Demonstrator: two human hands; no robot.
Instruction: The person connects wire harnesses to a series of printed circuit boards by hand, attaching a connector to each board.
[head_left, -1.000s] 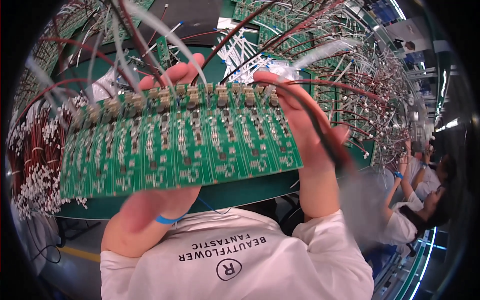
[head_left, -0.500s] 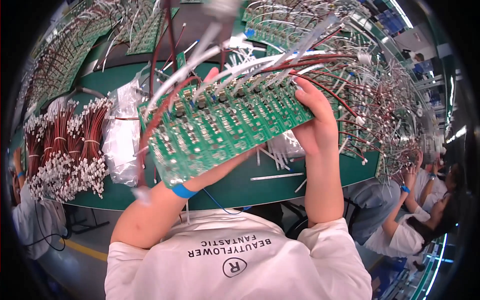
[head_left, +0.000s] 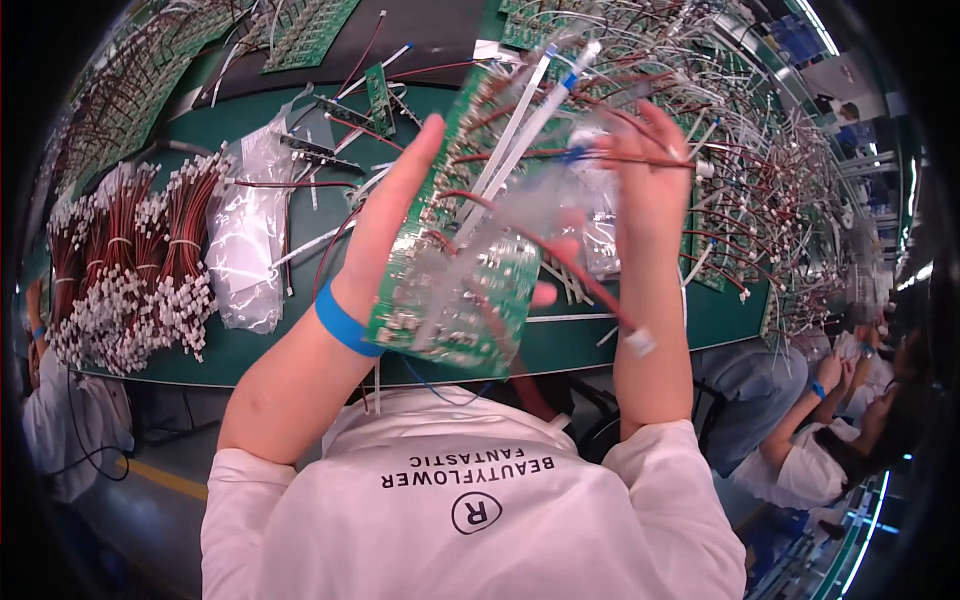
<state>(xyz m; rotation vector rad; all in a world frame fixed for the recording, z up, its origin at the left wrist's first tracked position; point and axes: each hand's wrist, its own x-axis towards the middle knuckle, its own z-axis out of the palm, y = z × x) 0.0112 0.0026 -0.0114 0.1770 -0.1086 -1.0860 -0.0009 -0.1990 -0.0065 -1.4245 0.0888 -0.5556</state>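
Note:
A green circuit board panel [head_left: 470, 270], with white flat cables [head_left: 515, 140] and red-brown wires [head_left: 580, 265] trailing from it, stands tilted in my left hand [head_left: 385, 215]. That hand is closed round it from the left and behind, with the thumb along the left edge and fingertips showing past the right edge. Off the panel's upper right is my right hand [head_left: 650, 185], its fingers apart and somewhat blurred. A red-brown wire with a white connector crosses in front of those fingers. Whether they touch it is unclear.
Bundles of red-brown wires with white connectors [head_left: 130, 260] lie at the left, beside a clear plastic bag [head_left: 250, 235]. Small loose boards [head_left: 378, 100] lie behind the panel. More wired panels [head_left: 310, 35] fill the back and right. A co-worker [head_left: 800, 430] sits at the right.
The panel has swung from lying across both hands to a steep tilt in my left hand. My right hand has let go of its right end and moved up among the wires.

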